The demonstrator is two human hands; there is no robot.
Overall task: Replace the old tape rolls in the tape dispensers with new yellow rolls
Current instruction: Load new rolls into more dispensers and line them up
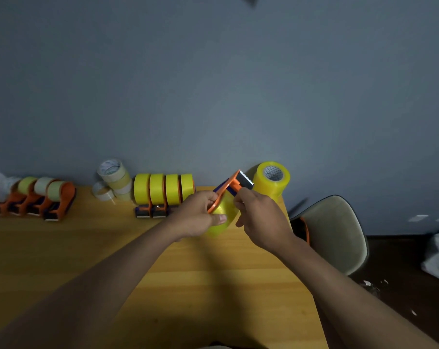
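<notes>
A smooth grey-blue wall (213,84) backs a wooden table (62,260) with a warm, streaked grain. A pale shell chair (334,230) with a dark rim stands just beside the table's right edge. At the back right corner a tall stack of glossy yellow rolls (271,180) stands upright. Four orange dispensers with yellow rolls (164,188) line up mid-table, and three orange dispensers with paler old rolls (43,195) sit at the left; loose whitish rolls (114,177) are piled between them. Above the table, the left hand (200,216) curls round an orange dispenser (232,186) and its translucent yellow roll (223,215), thumb pressed on the roll. The right hand (260,217) pinches something near the toothed metal blade; what exactly, I cannot tell.
</notes>
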